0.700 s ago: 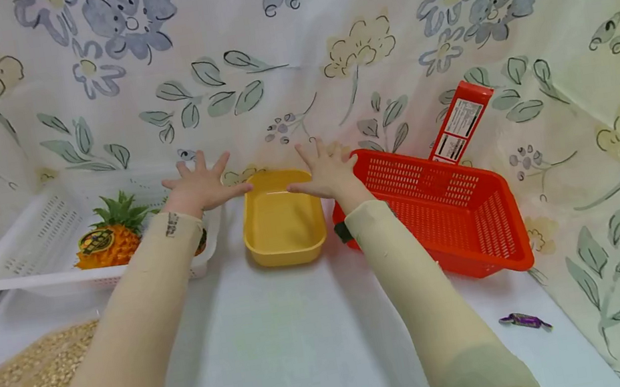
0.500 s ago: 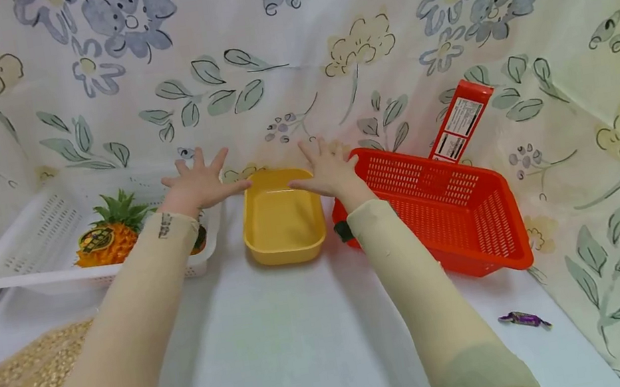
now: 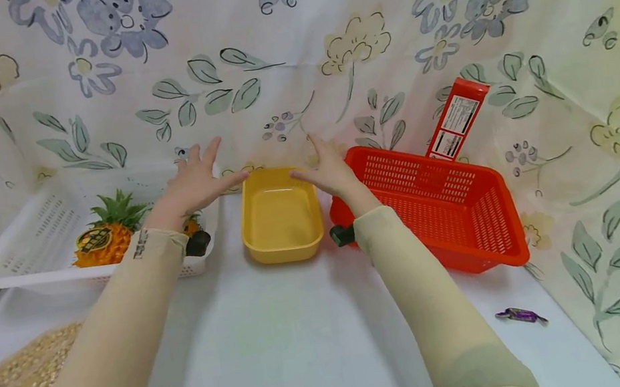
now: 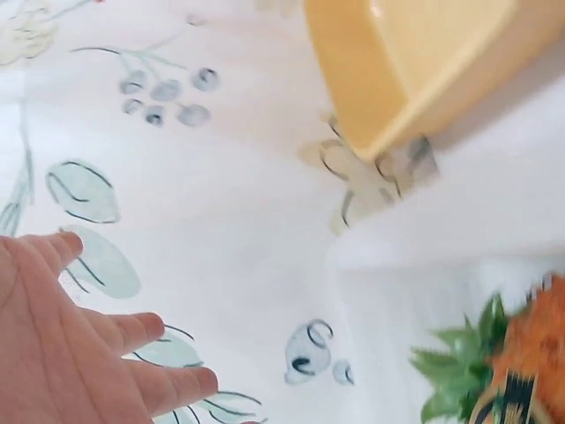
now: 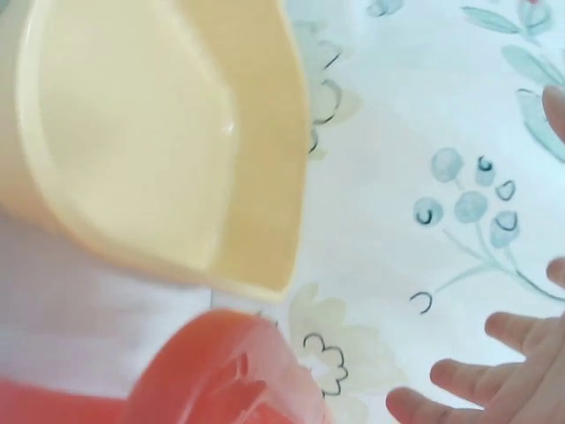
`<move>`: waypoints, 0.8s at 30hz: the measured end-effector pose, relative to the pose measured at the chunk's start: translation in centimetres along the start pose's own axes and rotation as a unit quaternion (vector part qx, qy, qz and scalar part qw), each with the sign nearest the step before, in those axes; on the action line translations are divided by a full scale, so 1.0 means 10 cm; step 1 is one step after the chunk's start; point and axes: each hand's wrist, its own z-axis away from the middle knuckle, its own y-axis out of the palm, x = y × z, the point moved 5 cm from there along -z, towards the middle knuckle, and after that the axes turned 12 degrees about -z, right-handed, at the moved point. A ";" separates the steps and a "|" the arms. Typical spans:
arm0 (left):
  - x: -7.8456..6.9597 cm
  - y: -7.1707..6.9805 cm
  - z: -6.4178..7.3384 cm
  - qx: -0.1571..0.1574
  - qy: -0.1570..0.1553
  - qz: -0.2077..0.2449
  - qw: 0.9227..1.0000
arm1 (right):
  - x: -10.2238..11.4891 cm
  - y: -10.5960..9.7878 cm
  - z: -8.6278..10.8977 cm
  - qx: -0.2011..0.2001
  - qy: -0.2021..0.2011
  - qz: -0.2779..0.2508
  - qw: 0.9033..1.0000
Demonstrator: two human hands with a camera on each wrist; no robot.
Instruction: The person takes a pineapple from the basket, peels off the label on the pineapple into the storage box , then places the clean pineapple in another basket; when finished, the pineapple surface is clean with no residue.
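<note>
My left hand (image 3: 187, 186) is held up with fingers spread, beside the far left corner of a yellow tub (image 3: 280, 215) and in front of the white basket. It holds nothing. In the left wrist view, its fingers (image 4: 177, 384) are extended before the floral cloth. My right hand (image 3: 336, 174) is raised with extended fingers between the tub and the red basket (image 3: 473, 222), also holding nothing. The tub looks empty inside. A pineapple (image 3: 107, 239) with a dark label lies in the white basket (image 3: 25, 276); part of another orange item there is hidden by my left wrist.
A clear bag of pale grains (image 3: 29, 380) lies at the left front. A purple wrapped candy (image 3: 521, 316) rests near the right table edge. Behind the red basket leans a red box (image 3: 456, 119) with white labels. Floral cloth (image 3: 261, 39) hangs at the back.
Both hands have turned at the wrist, so the fingers now show more from the side. The left wrist has shifted slightly left and down. The tub and baskets have stayed in place.
</note>
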 end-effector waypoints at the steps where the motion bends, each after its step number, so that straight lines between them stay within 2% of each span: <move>1: 0.00 0.00 0.02 -0.005 0.001 0.012 1.000 | 0.00 -0.01 0.01 -0.007 0.003 -0.029 1.000; 7: -0.06 -0.02 0.12 -0.037 0.014 0.085 0.996 | 0.03 -0.09 0.09 -0.038 0.019 -0.124 0.991; 11: -0.12 -0.01 0.19 -0.056 0.015 0.140 0.988 | 0.04 -0.10 0.15 -0.040 0.015 -0.184 0.982; 15: -0.17 0.02 0.26 -0.078 0.024 0.199 0.977 | 0.03 -0.09 0.21 -0.044 0.010 -0.228 0.973; 18: -0.20 0.05 0.33 -0.092 0.034 0.244 0.965 | 0.03 -0.08 0.27 -0.048 0.012 -0.259 0.965; 24: -0.25 0.15 0.53 -0.124 0.043 0.305 0.943 | 0.08 -0.01 0.42 -0.041 -0.006 -0.320 0.946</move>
